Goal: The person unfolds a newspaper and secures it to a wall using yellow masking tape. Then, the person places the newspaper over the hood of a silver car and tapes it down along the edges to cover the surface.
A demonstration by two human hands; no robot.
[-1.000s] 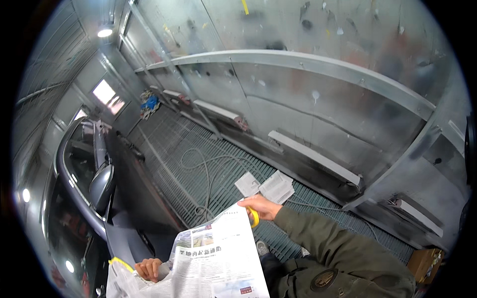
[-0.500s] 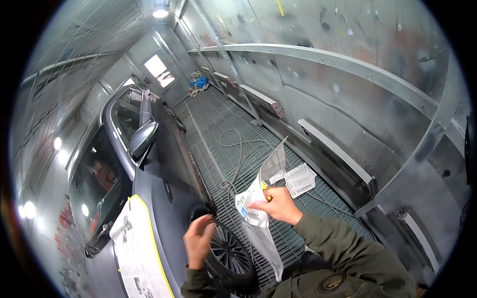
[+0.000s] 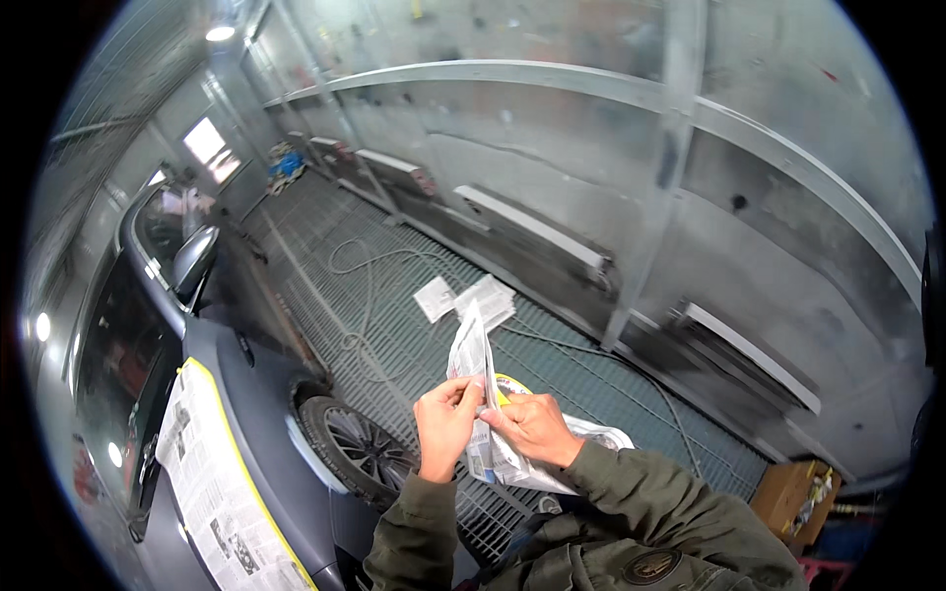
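Observation:
A folded newspaper sheet [image 3: 471,347] stands up between my two hands, its lower part hanging toward my body. The fingers of my left hand [image 3: 445,426] pinch its near edge. My right hand [image 3: 537,429] is closed on the same sheet, thumb toward my left fingertips. A roll of yellow masking tape [image 3: 509,385] shows behind the sheet at my right hand; the fingers partly hide it. To my left is a grey car [image 3: 266,424], with newspaper [image 3: 212,483] edged in yellow tape lying along its hood.
More newspaper sheets [image 3: 488,298] lie on the grated floor [image 3: 404,286] beside a loose hose [image 3: 367,305]. A metal wall [image 3: 552,128] with ledges runs along the right. A cardboard box [image 3: 788,497] stands at lower right. The car's front wheel [image 3: 360,443] is left of my hands.
My left hand has moved from empty beside the wheel to pinching the newspaper. Both hands are now together at the sheet. The view has swung right, bringing the cardboard box in.

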